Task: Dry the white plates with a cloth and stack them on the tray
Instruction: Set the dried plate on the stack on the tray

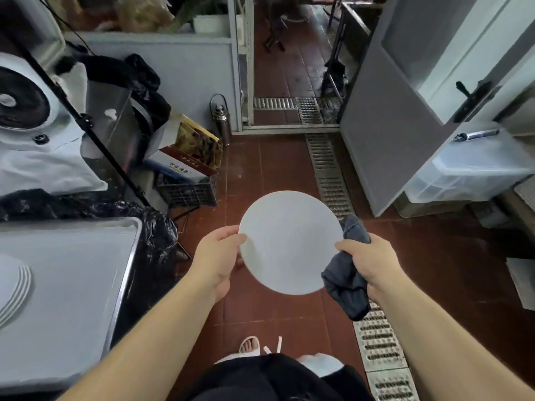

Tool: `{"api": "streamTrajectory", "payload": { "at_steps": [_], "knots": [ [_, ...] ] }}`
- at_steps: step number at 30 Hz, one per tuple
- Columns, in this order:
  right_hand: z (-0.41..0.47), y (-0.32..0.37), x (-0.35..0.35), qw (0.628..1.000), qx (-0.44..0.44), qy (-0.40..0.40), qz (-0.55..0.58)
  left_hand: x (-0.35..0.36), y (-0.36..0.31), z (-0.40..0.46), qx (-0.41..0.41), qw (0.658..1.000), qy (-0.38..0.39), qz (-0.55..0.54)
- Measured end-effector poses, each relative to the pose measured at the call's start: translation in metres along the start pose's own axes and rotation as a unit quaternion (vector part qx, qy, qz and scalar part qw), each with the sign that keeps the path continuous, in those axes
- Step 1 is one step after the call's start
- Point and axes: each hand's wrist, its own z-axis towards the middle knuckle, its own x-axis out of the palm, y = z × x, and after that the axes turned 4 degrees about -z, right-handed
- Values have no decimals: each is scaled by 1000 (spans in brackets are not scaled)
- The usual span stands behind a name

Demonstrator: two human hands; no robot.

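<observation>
Over red-brown floor tiles (275, 175), the left hand (215, 256) pinches the white plate (291, 241); the right hand (367, 259) grips a grey cloth (344, 280). Stacked plates (14, 285) sit at the metal tray (86, 285)'s left edge.

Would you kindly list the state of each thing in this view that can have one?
White plate: held up over the floor, gripped at both edges.
Left hand: grips the plate's left edge.
Right hand: holds the cloth against the plate's right edge.
Grey cloth: bunched, hanging from the right hand.
Tray: flat, carrying stacked plates.
Stacked plates: piled at the tray's left side.
Door: open.
</observation>
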Motion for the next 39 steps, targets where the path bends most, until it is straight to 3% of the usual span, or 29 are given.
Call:
{"api": "streamTrajectory", "payload": {
  "at_steps": [7, 17, 25, 31, 35, 39],
  "knots": [
    [71, 58, 59, 998, -20, 43, -36, -15, -41, 64, 1, 999, -39, -28],
    [172, 159, 161, 970, -58, 214, -104, -31, -88, 116, 12, 964, -229, -135],
    [174, 196, 268, 895, -120, 375, -212, -69, -75, 88, -8, 898, -374, -231],
    [117, 193, 352, 824, -173, 462, -279, -122, -41, 51, -10, 825, -479, -300],
    [69, 187, 405, 781, -200, 499, -319, -164, -20, 28, 9, 784, -511, -351],
    [24, 178, 457, 758, -209, 517, -339, -217, -8, 7, 7, 779, -509, -366]
  ]
}}
